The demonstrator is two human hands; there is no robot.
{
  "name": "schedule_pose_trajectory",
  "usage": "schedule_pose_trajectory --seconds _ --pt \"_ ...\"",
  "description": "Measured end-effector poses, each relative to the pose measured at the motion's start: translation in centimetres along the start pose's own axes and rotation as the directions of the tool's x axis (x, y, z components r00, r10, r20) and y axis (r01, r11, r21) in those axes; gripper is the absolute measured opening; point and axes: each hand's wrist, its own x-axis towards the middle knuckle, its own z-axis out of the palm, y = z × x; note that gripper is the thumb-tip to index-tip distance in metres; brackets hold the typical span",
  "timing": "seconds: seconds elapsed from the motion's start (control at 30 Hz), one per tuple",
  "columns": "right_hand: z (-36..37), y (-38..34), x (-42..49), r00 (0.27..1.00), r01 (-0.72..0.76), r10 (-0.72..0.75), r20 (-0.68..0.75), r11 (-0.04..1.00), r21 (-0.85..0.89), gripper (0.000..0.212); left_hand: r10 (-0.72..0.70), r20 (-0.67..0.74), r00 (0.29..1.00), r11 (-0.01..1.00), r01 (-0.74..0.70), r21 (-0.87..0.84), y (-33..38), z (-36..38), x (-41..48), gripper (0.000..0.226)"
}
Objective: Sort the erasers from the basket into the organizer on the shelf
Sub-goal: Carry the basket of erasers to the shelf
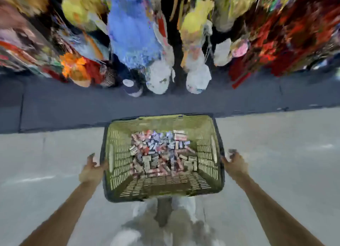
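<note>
Sitting between left hand (92, 169) and right hand (234, 163), basket (117, 153) of erasers (161, 153), hands' grip unclear

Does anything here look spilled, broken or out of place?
Nothing stands out. The erasers lie in a loose jumble inside the green basket, and none show on the floor around it. The picture is blurred, so small damage would not show.
</note>
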Motion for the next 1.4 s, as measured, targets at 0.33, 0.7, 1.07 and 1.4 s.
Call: schedule_pose_trajectory --seconds 0.33,0.7,1.07,1.4 --pt "3.0 0.8 3.0 0.998 -0.054 0.047 0.05 0.988 0.143 0.016 -0.19 0.043 0.981 0.933 0.194 -0.304 -1.6 4.2 4.2 0.038" --pt "-9.1 5.1 -12.9 0.982 -0.129 0.176 -0.065 0.886 0.446 0.014 0.022 0.061 0.998 0.969 -0.006 -0.246 2.9 -4.1 -9.5 0.022" --pt "-26.9 6.9 -37.2 0.853 -0.117 0.453 -0.261 0.652 0.749 0.009 0.601 0.191 0.776 0.789 -0.614 0.016 16.8 -18.6 -30.3 0.027" --pt "-34.7 12.5 -41.4 0.707 -0.072 0.68 -0.193 0.341 0.937 0.01 0.766 0.38 0.518 0.519 -0.848 0.109 34.4 -13.4 -39.8 0.027"
